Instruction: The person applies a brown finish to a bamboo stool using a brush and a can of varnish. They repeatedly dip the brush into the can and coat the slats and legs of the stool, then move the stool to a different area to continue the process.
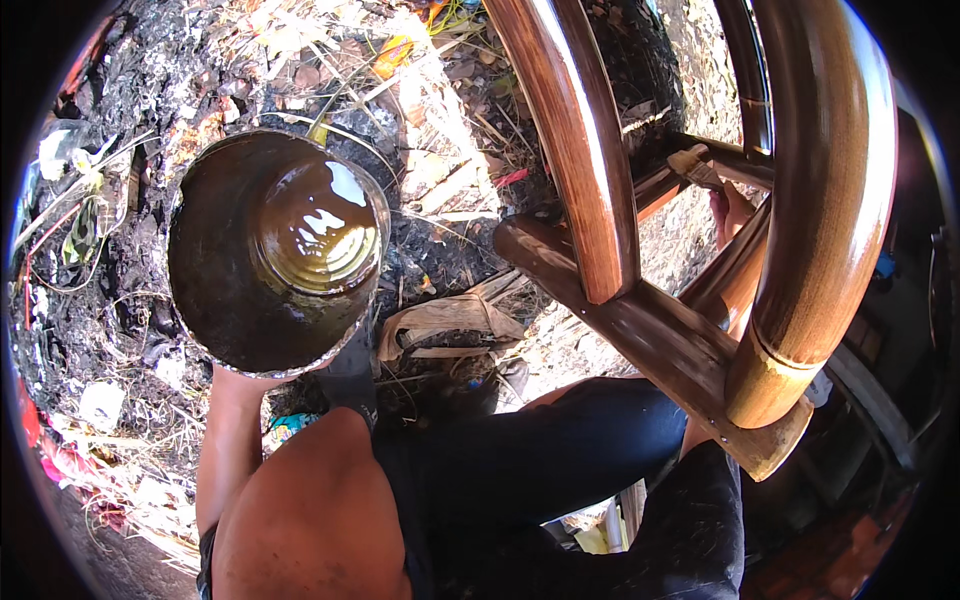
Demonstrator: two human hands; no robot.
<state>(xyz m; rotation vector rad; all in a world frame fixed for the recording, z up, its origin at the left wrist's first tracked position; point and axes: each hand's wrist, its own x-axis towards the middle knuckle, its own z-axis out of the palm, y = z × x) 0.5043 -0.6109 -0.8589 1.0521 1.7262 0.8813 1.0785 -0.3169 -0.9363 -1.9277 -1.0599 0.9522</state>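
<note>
Holding a stained tin can [275, 250] of brown liquid from below, the left hand [235, 375] has its grip mostly hidden beneath the can's rim. Across the glossy brown wooden frame [620, 250], the right hand [735, 205] clenches a paintbrush [695, 165] against a lower rail, above littered ground [440, 130].

Person wears dark navy trousers [560, 450], dusty at the lower leg. Forearms bare, no sleeves, gloves or jewellery visible.
</note>
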